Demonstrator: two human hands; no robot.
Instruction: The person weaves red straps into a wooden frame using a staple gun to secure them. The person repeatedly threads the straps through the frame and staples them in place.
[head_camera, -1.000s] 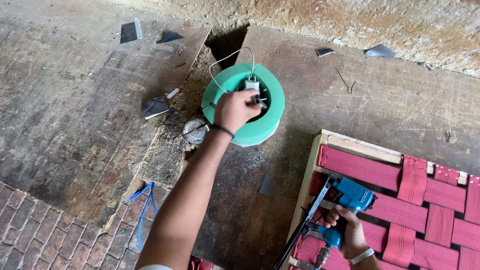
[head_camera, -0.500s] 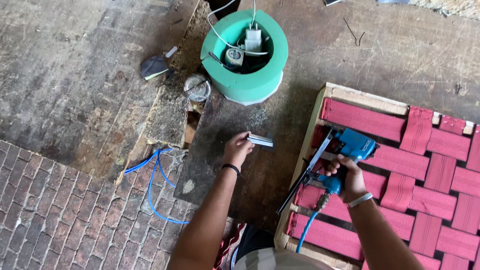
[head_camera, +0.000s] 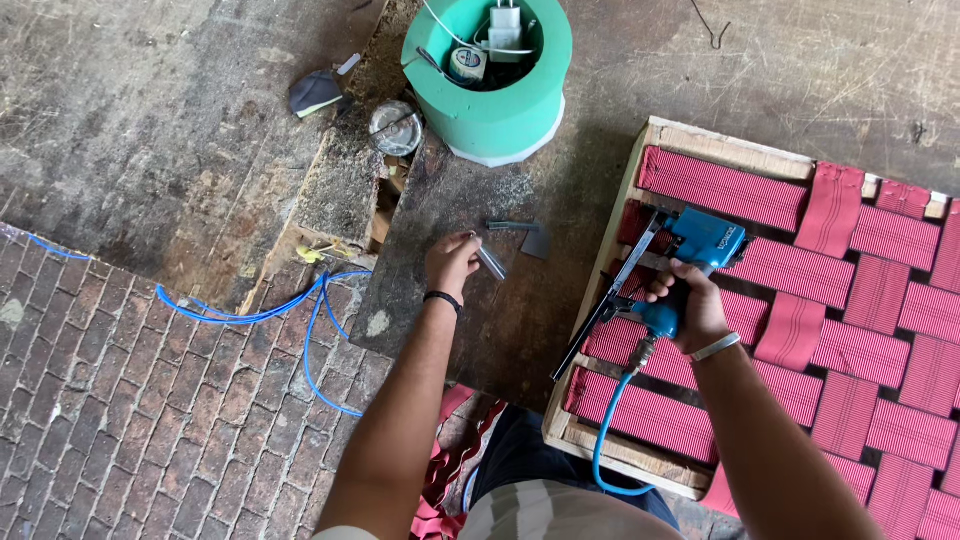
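hands with staple strip and air stapler by a webbed frame

seen from above. the wooden frame (head_camera: 700, 135), woven with red webbing (head_camera: 720, 185), is the landmark. on the frame's near-left part, the right hand (head_camera: 690, 305) is wrapped tight around the grip of a blue air stapler (head_camera: 690, 255); it looks heavy and rigid, best held by that handle. left of the frame, over the floor, the left hand (head_camera: 450, 262) pinches a thin metal staple strip (head_camera: 491, 262), probably light, stiff and brittle. further left and above sits a green tub (head_camera: 490, 100).
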